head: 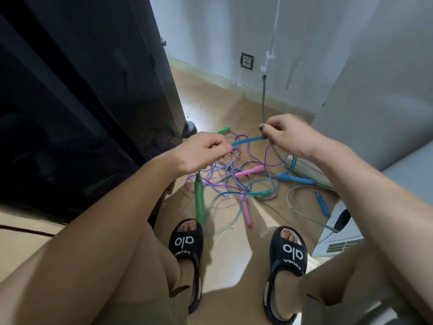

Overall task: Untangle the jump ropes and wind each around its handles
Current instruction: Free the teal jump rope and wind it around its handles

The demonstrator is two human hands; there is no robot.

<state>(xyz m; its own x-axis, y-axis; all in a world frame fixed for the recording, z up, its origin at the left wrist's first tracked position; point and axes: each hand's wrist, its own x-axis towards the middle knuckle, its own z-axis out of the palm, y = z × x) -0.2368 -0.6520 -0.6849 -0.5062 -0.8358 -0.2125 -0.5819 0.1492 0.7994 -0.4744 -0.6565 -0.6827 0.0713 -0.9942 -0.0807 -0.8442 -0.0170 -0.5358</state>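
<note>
- Two black slides (187,245) are seen nearest, on the wooden floor (225,254).
- Blue rope strands (248,141) are pinched taut between the left hand (201,151) and right hand (288,134).
- A green handle (200,198) hangs below the left hand.
- Tangled ropes (234,177) with pink and blue handles lie on the floor beyond.

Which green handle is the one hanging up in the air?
Find the left hand above the rope tangle. A green handle dangles below it, over the left sandal. The other green handle lies on the floor farther back.
</note>
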